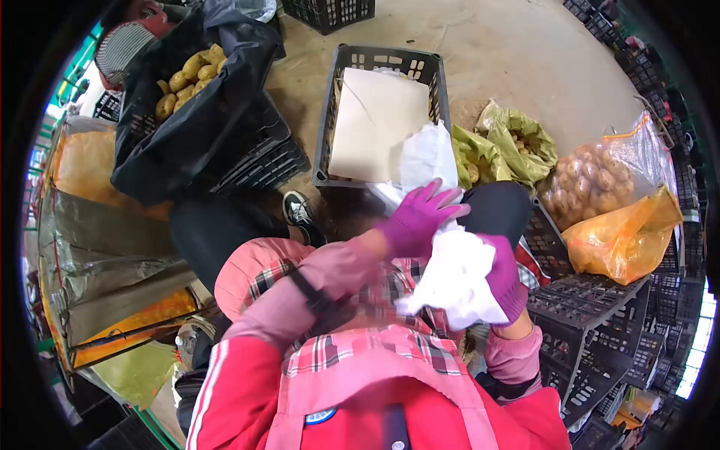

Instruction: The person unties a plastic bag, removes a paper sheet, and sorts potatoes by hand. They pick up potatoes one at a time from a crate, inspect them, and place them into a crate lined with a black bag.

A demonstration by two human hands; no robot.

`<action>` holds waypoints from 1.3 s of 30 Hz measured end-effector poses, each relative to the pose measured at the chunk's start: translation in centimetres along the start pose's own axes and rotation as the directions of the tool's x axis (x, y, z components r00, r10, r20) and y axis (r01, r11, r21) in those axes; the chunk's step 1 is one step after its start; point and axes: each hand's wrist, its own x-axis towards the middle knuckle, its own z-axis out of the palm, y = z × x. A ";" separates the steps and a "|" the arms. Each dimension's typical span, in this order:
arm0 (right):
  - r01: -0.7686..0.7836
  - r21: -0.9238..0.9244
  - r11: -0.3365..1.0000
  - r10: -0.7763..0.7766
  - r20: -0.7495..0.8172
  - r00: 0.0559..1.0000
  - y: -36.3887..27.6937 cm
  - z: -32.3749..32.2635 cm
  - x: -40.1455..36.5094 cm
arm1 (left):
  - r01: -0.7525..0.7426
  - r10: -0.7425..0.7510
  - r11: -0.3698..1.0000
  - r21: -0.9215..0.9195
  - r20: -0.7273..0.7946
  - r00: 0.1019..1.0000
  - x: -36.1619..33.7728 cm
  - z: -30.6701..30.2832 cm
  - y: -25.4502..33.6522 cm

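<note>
My left hand point(421, 219), in a purple glove, lies over thin white sheeting, its fingers stretched out and slightly apart. Below it bunches a crumpled white sheet point(459, 276), held at its right side by my purple-gloved right hand point(504, 279); the sheet hides part of those fingers. More white sheeting point(429, 159) drapes over the near right corner of a black plastic crate point(324, 154). Inside the crate, a cream-coloured board point(381, 120) lies flat on top and covers most of what is under it.
At left, potatoes point(191, 81) fill a crate lined with black plastic point(217, 124). A green bag point(517, 146) stands right of the middle crate, beside a clear sack of round produce point(589, 180). Orange plastic point(626, 236) and black crates point(581, 322) are at my right.
</note>
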 end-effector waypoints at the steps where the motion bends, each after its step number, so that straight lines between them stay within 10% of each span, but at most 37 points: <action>1: -0.059 0.042 0.997 0.061 -0.055 0.997 -0.1 -0.4 0.1 | 0.106 -0.065 0.953 -0.283 0.149 0.987 1.5 3.4 -2.3; 3: -0.241 0.313 0.919 0.287 -0.109 0.952 0.6 -2.0 0.2 | 0.348 -0.363 0.780 -0.520 0.078 0.929 2.0 4.8 -2.6; 5: -0.070 -0.178 0.982 0.041 -0.161 0.986 2.8 -3.1 0.9 | 0.295 -0.328 0.713 -0.637 0.068 0.942 0.7 3.6 -4.8; 8: 0.105 -0.740 0.664 -0.204 -0.045 0.978 8.4 1.4 4.1 | 0.184 -0.470 0.434 -0.882 -0.048 0.881 -3.0 -0.5 -5.2; 9: 0.183 -0.802 0.569 -0.234 0.056 0.971 12.0 4.0 5.3 | 0.110 -0.618 -0.027 -0.994 0.104 0.779 -4.0 -1.1 -4.6; 10: 0.226 -0.704 0.673 -0.277 0.043 0.960 15.0 7.6 6.8 | 0.350 -0.672 0.271 -0.897 0.084 0.736 -6.2 1.2 -7.1; 11: 0.264 -0.591 0.762 -0.310 0.025 0.951 16.5 10.3 8.0 | 0.321 -0.723 0.212 -0.923 0.073 0.687 -7.1 1.8 -8.3; 13: -0.046 -0.355 0.934 0.172 0.331 0.928 15.4 10.9 10.8 | 0.233 -0.815 0.107 -0.967 0.049 0.578 -8.3 2.0 -9.5; 15: -0.502 0.202 0.841 0.365 0.473 0.802 17.1 11.6 12.0 | 0.278 -0.632 0.589 -0.758 -0.218 0.743 -7.8 -1.1 -7.3; 17: -0.278 0.373 0.885 0.124 0.386 0.914 13.3 10.8 9.2 | 0.336 -0.412 0.893 -0.299 -0.244 0.878 -5.8 -8.8 -0.7; 20: 0.360 0.114 0.926 -0.377 0.261 0.889 2.5 5.4 7.9 | 0.132 -0.151 0.987 -0.088 -0.260 0.954 -2.4 -17.5 6.6; 21: 0.182 0.091 0.979 -0.204 0.421 0.884 -0.8 3.4 8.5 | 0.046 -0.082 0.991 -0.127 -0.291 0.953 -1.7 -18.3 7.0; 24: 0.185 -0.313 0.932 -0.194 0.002 0.981 -0.4 -1.4 10.3 | -0.002 0.004 1.000 0.004 -0.364 0.931 -2.1 -16.9 2.2; 25: 0.338 -0.351 0.873 -0.408 -0.147 0.901 -2.0 -3.1 10.9 | 0.140 -0.268 0.889 -0.436 -0.247 0.931 -1.6 -16.2 0.8; 27: 0.389 -0.527 0.755 -0.485 -0.050 0.873 -4.5 -8.7 12.1 | 0.182 -0.629 0.175 -0.968 0.033 0.777 -1.1 -14.4 -0.3; 30: 0.550 -0.612 0.568 -0.674 0.039 0.738 -6.8 -10.7 13.9 | 0.235 -0.422 0.309 -0.921 0.089 0.902 0.1 -10.4 0.5; 31: 0.532 -0.611 0.586 -0.670 0.004 0.743 -6.4 -9.5 15.0 | 0.263 -0.416 -0.312 -0.913 0.380 0.826 2.1 -10.2 1.9; 33: 0.457 -0.565 0.687 -0.635 -0.161 0.755 -3.3 -5.9 16.6 | 0.230 -0.197 -0.714 -0.661 0.506 0.840 4.8 -9.3 4.7; 34: 0.439 -0.492 0.752 -0.611 -0.270 0.744 -1.3 -3.7 16.9 | 0.155 -0.246 -0.487 -0.860 0.305 0.920 5.3 -9.4 6.7; 35: 0.418 -0.414 0.808 -0.565 -0.345 0.749 0.0 -1.7 16.4 | 0.039 -0.109 -0.561 -0.827 0.121 0.987 5.2 -10.6 7.3; 36: 0.126 -0.174 0.977 -0.185 -0.382 0.905 -1.6 0.2 14.1 | -0.030 0.034 -0.659 -0.752 -0.070 0.997 5.1 -11.9 8.0; 39: 0.074 -0.946 0.316 -0.128 0.035 0.991 -0.4 2.1 11.0 | -0.159 -0.422 -0.269 -0.950 -0.033 0.906 4.3 -10.8 3.1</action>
